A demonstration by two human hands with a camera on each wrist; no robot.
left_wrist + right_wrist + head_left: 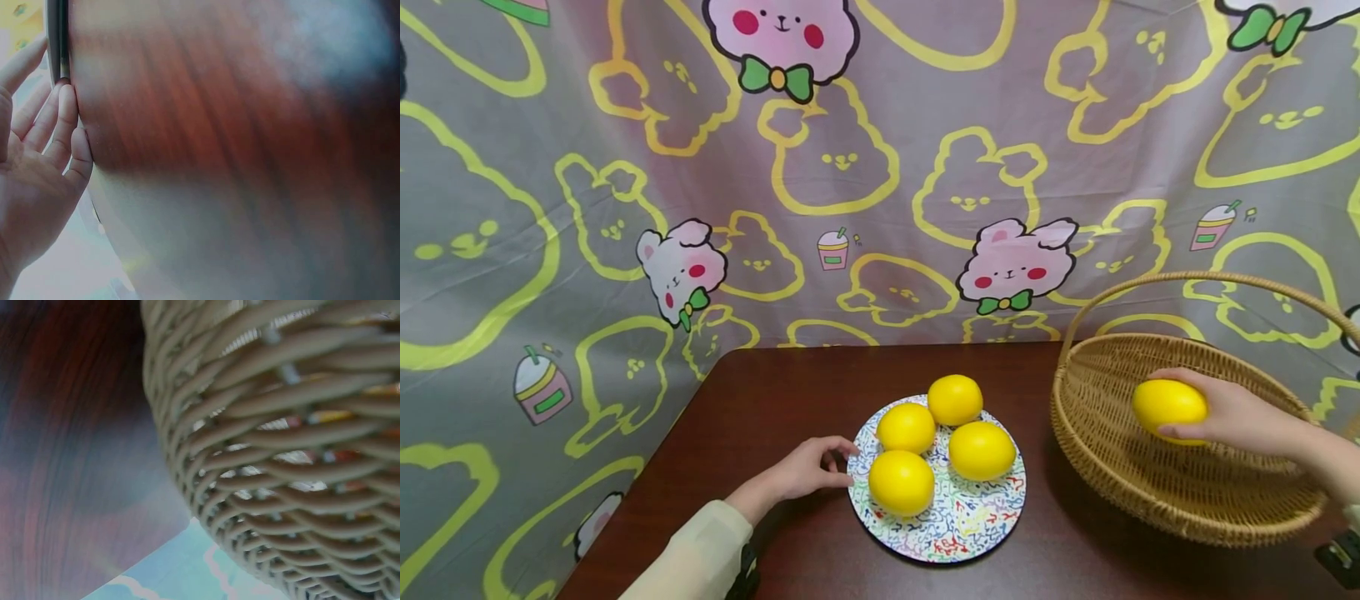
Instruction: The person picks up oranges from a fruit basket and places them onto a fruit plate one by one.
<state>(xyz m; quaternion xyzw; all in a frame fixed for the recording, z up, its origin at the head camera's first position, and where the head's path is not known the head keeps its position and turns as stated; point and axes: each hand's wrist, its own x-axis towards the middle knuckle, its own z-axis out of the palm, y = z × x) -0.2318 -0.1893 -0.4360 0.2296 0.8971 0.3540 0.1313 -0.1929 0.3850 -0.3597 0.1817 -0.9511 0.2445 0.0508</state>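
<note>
My right hand grips a yellow lemon from its right side, fingers over the top and thumb below. Hand and lemon are over the inside of a wicker basket with a tall arched handle. In the right wrist view, the basket's woven wall hides both. My left hand rests on the table with its fingertips at the left rim of a round patterned plate, its fingers loosely bent. Several lemons sit together on the plate. In the left wrist view, the fingers lie against the plate's edge.
The dark brown wooden table runs back to a hanging cloth printed with bunnies and drink cups. The basket stands at the table's right side, its handle rising above the far edge.
</note>
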